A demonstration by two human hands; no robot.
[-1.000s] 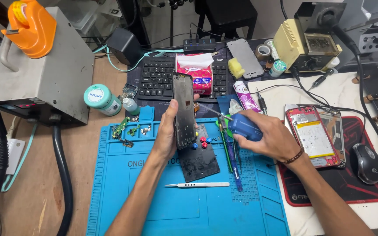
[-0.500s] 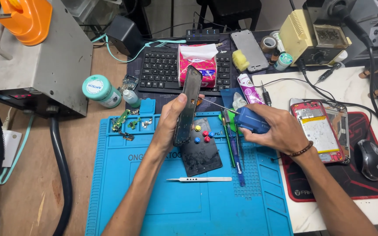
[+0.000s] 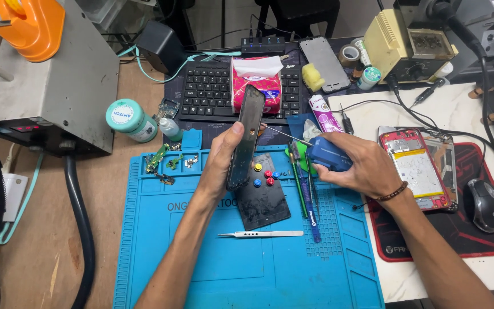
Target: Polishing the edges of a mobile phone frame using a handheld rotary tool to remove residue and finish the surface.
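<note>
Above a blue work mat (image 3: 201,269), the left hand (image 3: 224,157) gripped a dark phone frame (image 3: 246,137) upright while the right hand (image 3: 361,166) clasped a blue needle-tipped bottle (image 3: 328,154).

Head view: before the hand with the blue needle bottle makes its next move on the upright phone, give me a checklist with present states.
1. Left hand grips phone by its edges: ok.
2. Phone upright over the blue mat: ok.
3. Right hand wraps blue bottle: ok.
4. Needle tip at phone's edge: ok; touching: cannot tell.
5. Tweezers apart from both hands: ok.
</note>
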